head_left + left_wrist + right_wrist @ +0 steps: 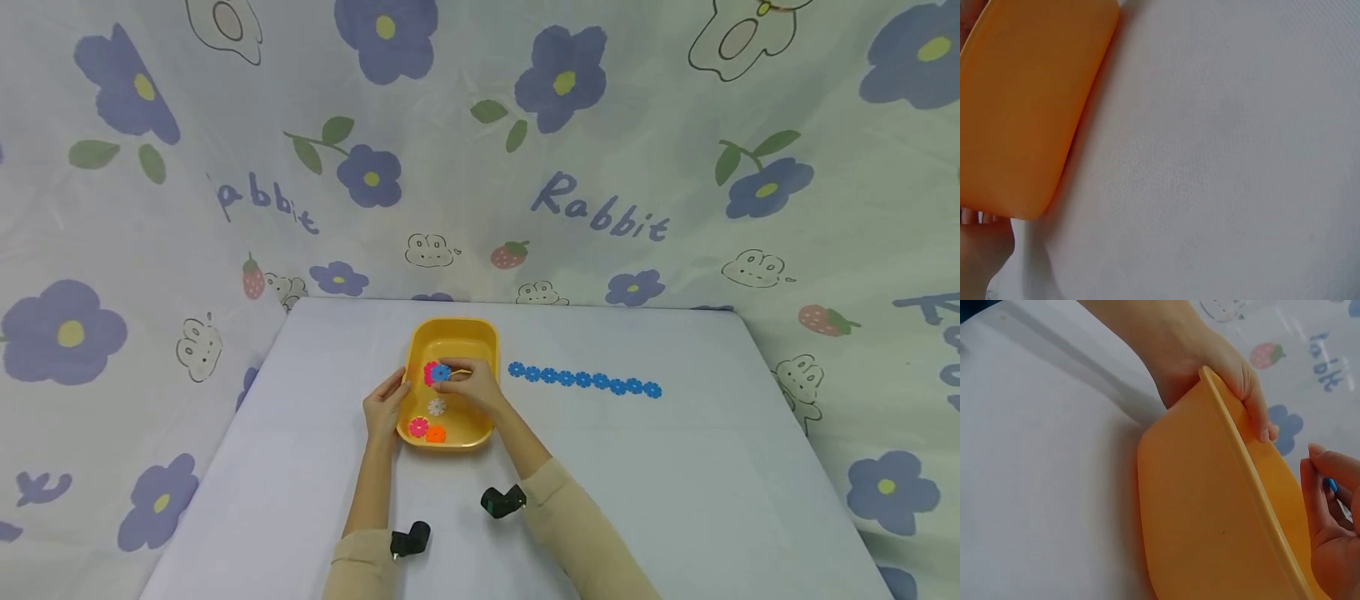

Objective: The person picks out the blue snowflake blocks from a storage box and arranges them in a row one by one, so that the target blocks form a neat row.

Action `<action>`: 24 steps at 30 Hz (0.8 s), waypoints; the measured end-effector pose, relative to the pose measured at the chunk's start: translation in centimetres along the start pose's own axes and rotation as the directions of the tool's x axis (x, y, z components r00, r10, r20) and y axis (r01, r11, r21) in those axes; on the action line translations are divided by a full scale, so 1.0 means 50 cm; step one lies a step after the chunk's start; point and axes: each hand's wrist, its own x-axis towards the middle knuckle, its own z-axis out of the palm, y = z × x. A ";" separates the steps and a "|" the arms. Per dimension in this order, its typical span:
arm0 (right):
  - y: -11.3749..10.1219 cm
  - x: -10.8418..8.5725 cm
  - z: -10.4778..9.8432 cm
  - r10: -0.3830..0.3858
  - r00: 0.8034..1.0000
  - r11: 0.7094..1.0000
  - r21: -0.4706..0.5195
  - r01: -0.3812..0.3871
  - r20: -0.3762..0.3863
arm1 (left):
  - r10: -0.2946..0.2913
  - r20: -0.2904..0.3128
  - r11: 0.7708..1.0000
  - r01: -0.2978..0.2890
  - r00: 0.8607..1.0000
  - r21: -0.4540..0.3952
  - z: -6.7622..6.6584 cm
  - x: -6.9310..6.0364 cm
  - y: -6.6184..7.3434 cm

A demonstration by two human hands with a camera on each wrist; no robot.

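My left hand (pixel 386 408) grips the left rim of a deep yellow plastic tray (pixel 454 322); in the right wrist view its thumb lies inside the wall. Over the tray, my right hand (pixel 477 390) pinches a blue snowflake disc (pixel 442 373), of which only a sliver shows in the right wrist view. A pink disc (pixel 429 374) shows right behind the blue one; whether they are joined I cannot tell. Inside the tray lie a white disc (pixel 437 407), another pink disc (pixel 418 427) and an orange disc (pixel 436 434).
To the right of the tray, several blue discs (pixel 566 378) form a long, slightly slanting row on the white tabletop (pixel 675 467). A patterned cloth (pixel 465 192) hangs behind the table. Black wrist cameras (pixel 501 502) stick out from both forearms.
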 end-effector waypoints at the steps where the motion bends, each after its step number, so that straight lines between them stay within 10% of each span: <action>1: -0.001 -0.001 -0.001 -0.005 1.000 1.000 -0.002 0.005 0.004 | 0.002 0.001 1.000 -0.002 1.000 0.000 0.000 0.000 0.000; 24: -0.006 -0.064 -0.097 -0.316 0.946 0.921 -0.262 0.287 -0.074 | -0.003 0.006 1.000 0.003 1.000 -0.001 -0.003 -0.001 0.001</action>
